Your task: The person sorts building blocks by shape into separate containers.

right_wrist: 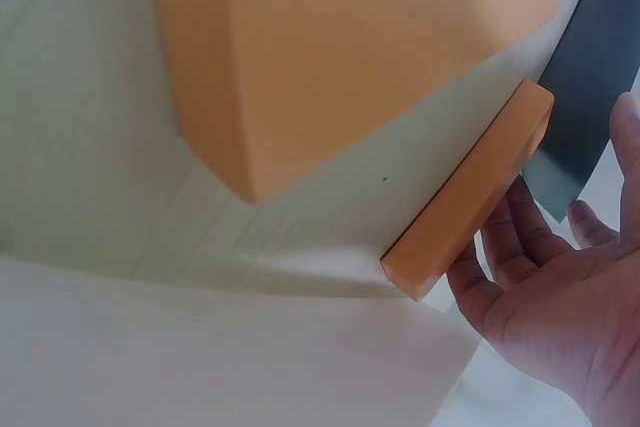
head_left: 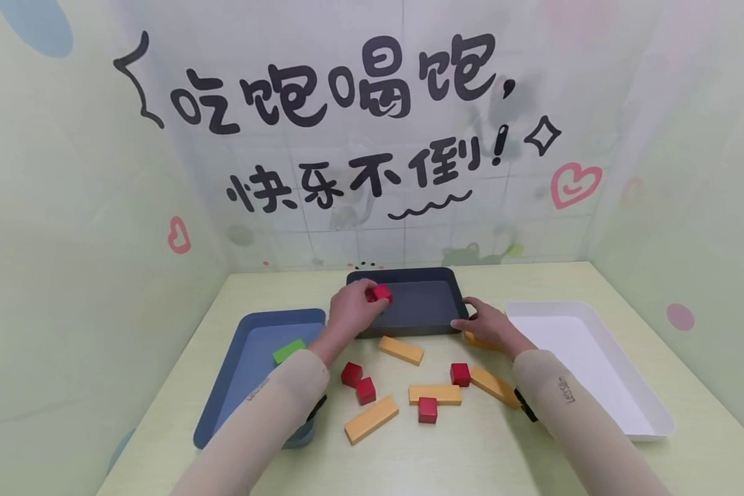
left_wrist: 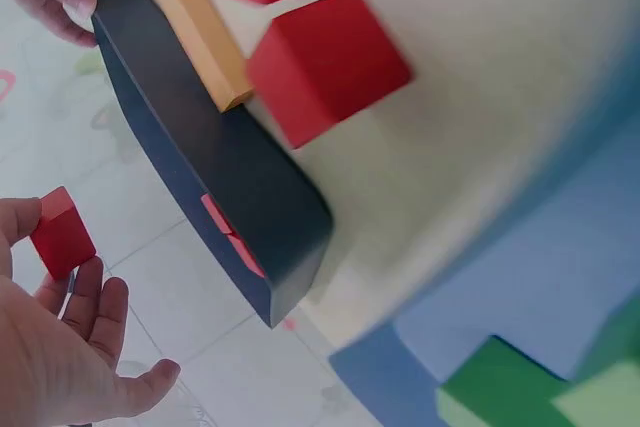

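Note:
My left hand [head_left: 350,306] pinches a red cube [head_left: 381,293] over the left end of the dark grey tray [head_left: 424,327]. In the left wrist view, the red cube [left_wrist: 63,233] sits between thumb and fingertips, with the other fingers spread. More red pieces [left_wrist: 232,234] show past the tray's rim at that end. My right hand [head_left: 486,322] touches the tray's front right corner, thumb at the front wall, another finger by the right rim. Its loosely extended fingers reach behind an orange block [right_wrist: 470,192] in the right wrist view.
Several orange blocks [head_left: 372,419] and red cubes [head_left: 428,410] lie on the table in front of the dark tray. A blue tray [head_left: 242,344] with green blocks [head_left: 290,350] stands at left, partly under the left sleeve. A white tray [head_left: 595,358] stands at right.

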